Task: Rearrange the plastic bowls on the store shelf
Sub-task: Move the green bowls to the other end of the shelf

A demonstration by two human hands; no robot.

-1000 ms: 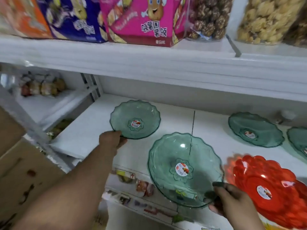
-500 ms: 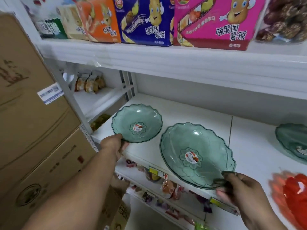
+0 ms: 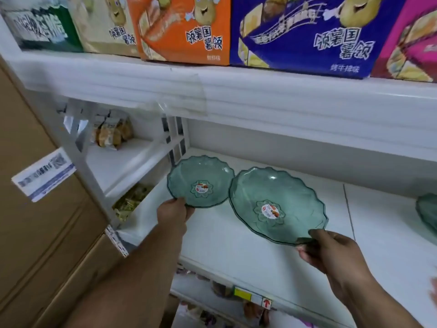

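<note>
Two clear green plastic bowls with scalloped rims sit side by side at the left end of the white shelf [image 3: 236, 252]. The small green bowl [image 3: 201, 182] is on the left, and my left hand [image 3: 173, 210] pinches its near rim. The large green bowl [image 3: 276, 204] is tilted, its near edge raised, and my right hand [image 3: 331, 252] grips that rim. Each bowl has a round sticker in its middle. Another green bowl [image 3: 426, 216] is cut off at the right edge of the view.
The upper shelf [image 3: 283, 95] overhangs closely and carries snack boxes [image 3: 302, 36]. Stacked cardboard cartons [image 3: 35, 233] stand at the left. A side rack [image 3: 123, 159] holds bagged snacks. Packaged goods fill the lower shelf [image 3: 224, 292] under the price strip.
The view has swung left and come closer. The large bowl has moved left until it nearly touches the small one. The red bowl has left the view. Both hands keep their grips.
</note>
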